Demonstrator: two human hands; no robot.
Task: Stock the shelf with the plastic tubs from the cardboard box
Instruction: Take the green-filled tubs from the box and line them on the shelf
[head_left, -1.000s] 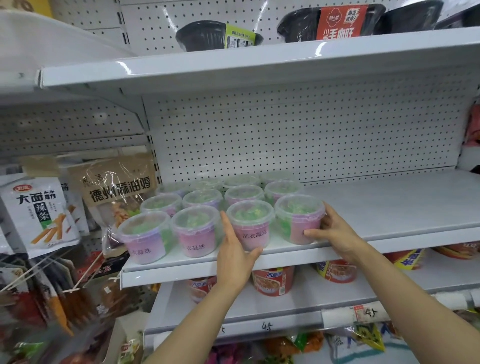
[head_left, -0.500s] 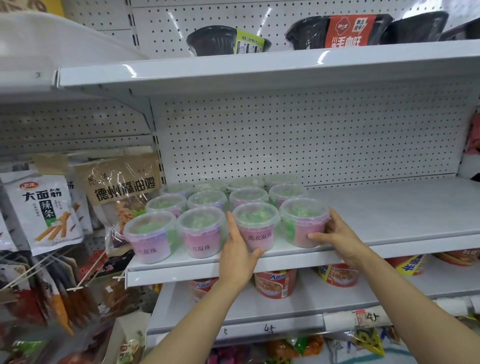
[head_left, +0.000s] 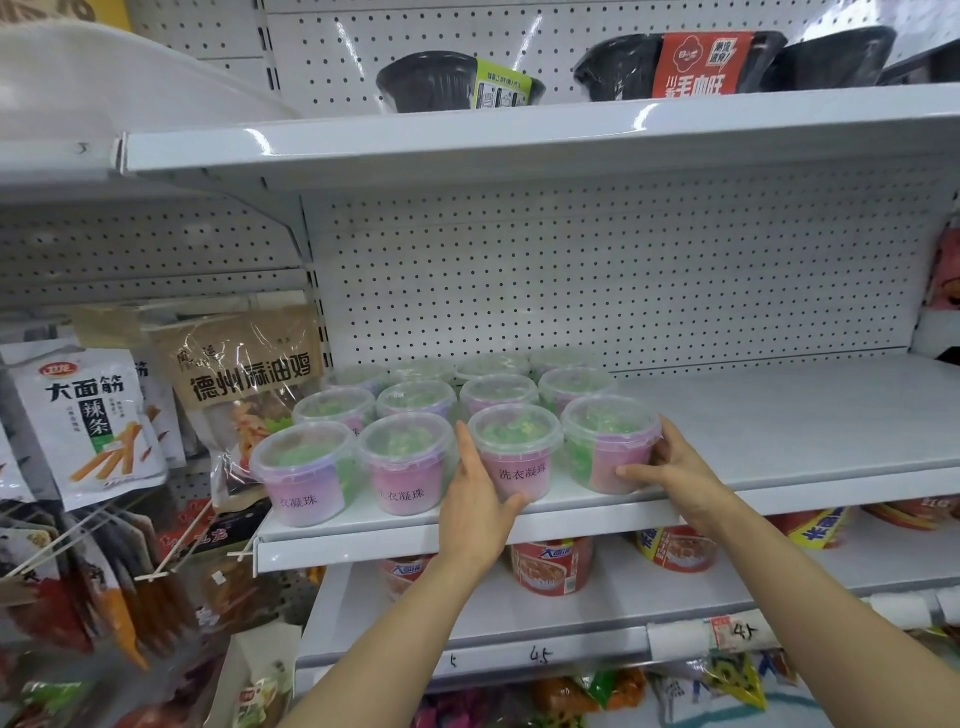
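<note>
Several clear plastic tubs with pink-purple labels and green contents stand in rows on the left part of the white shelf (head_left: 779, 431). My left hand (head_left: 475, 501) reaches between the second front tub (head_left: 405, 470) and the third front tub (head_left: 517, 457). Its straight fingers press the third tub's left side and its thumb lies at the base. My right hand (head_left: 675, 470) curls round the right side of the rightmost front tub (head_left: 605, 449), thumb along its lower front. These two tubs stand side by side between my hands.
The shelf's right half is bare. Black bowls (head_left: 452, 83) sit on the shelf above. Red noodle cups (head_left: 550, 566) stand on the shelf below. Snack bags (head_left: 83, 415) hang on pegs at the left, close to the leftmost tubs.
Both hands stay on the same two front tubs. Only the view has drifted a little.
</note>
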